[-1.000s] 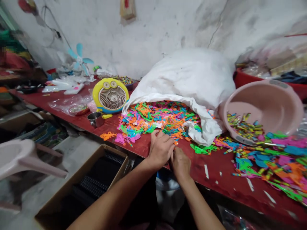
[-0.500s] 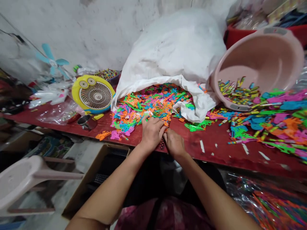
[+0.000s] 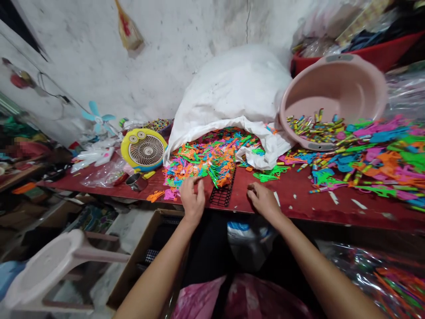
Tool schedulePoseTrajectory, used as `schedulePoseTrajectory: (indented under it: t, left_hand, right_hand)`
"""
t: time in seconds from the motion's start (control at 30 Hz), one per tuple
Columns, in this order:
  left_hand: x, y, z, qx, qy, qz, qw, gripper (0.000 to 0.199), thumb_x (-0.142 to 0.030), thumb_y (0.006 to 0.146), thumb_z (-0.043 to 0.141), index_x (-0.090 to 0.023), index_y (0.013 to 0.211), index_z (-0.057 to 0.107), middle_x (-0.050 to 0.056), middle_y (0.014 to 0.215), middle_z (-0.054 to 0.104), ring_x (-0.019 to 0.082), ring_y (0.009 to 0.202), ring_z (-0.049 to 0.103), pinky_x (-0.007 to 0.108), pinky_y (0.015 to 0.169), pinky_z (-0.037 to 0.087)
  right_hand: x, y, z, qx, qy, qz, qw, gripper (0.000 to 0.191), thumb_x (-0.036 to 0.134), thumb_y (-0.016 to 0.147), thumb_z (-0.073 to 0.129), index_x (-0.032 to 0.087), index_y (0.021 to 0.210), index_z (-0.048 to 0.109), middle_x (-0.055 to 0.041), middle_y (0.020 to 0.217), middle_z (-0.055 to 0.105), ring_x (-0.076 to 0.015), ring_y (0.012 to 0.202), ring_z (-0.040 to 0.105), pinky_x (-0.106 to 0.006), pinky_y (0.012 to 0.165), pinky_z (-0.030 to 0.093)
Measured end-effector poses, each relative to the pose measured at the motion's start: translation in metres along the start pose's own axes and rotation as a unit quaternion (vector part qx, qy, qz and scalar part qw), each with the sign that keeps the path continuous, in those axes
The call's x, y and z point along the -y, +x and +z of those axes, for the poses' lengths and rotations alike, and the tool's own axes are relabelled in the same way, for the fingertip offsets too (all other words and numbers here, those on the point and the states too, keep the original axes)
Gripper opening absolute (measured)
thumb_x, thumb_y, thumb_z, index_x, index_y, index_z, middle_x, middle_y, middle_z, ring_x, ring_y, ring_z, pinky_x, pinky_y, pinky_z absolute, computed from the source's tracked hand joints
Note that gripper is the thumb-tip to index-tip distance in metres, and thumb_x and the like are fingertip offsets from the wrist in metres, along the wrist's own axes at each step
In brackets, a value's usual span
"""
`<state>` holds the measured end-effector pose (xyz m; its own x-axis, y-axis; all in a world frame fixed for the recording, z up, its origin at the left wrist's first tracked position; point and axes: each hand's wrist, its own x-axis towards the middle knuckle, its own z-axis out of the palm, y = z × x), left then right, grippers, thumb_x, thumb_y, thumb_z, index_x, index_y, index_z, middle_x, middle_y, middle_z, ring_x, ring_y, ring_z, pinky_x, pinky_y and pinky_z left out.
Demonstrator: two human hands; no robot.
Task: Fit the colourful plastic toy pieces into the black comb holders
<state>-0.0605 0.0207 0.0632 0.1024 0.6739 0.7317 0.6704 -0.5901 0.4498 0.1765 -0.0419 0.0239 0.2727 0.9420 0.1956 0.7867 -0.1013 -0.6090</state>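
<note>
My left hand (image 3: 193, 200) is at the front of the red table, thumb apart from loosely bent fingers, with nothing visible in it. It is close to the left side of a black wire-mesh tray (image 3: 220, 197). On the tray's right, apart from it, my right hand (image 3: 264, 201) hovers by the table edge, fingers loosely curled and seemingly holding nothing. Small bright plastic pieces (image 3: 194, 161) in orange, green, blue and pink spill from the mouth of a white sack (image 3: 232, 88) and cover the far part of the tray.
At the right, a pink basin (image 3: 372, 95) lies tipped with small yellow-banded tubes (image 3: 314, 128) in it, beside a heap of coloured plastic pieces (image 3: 392, 155). To the left are a yellow fan (image 3: 146, 149), a metal cup (image 3: 136, 181) and, lower, a plastic stool (image 3: 46, 261).
My hands have parted from the black tray, the left going left and the right going right. More of the tray now shows, with pieces on it. The view has shifted.
</note>
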Motion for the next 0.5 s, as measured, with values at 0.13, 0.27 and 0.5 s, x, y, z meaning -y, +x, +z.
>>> schedulePoseTrajectory:
  t: [0.13,0.27,0.5]
  left_hand:
    - [0.028,-0.039,0.014,0.168,0.012,0.006,0.986,0.025,-0.029,0.096,0.05,-0.017,0.111,0.065,0.011,0.117,0.069,0.022,0.112,0.062,0.042,0.099,0.048]
    - [0.025,-0.059,0.022,0.289,0.061,0.049,0.954,0.043,-0.03,0.099,0.045,-0.019,0.141,0.048,0.012,0.148,0.05,0.024,0.139,0.043,0.053,0.116,0.032]
    - [-0.021,-0.066,0.026,0.284,0.151,0.092,0.942,0.052,-0.04,0.098,0.047,-0.009,0.139,0.048,0.017,0.135,0.055,0.029,0.127,0.049,0.052,0.117,0.029]
  right_hand:
    - [0.003,-0.012,0.006,-0.037,-0.029,-0.03,0.998,0.023,0.019,0.092,0.046,0.015,0.105,0.064,-0.009,0.104,0.069,-0.0191,0.093,0.062,-0.028,0.078,0.041]
    - [0.02,-0.034,0.013,-0.063,-0.086,-0.072,0.992,0.026,0.02,0.095,0.043,0.013,0.11,0.063,-0.0109,0.102,0.065,-0.0223,0.098,0.057,-0.031,0.083,0.039]
    - [0.044,-0.062,0.03,-0.047,-0.132,-0.118,0.983,0.037,0.017,0.097,0.04,0.013,0.131,0.055,-0.0136,0.125,0.062,-0.025,0.114,0.051,-0.036,0.093,0.034]
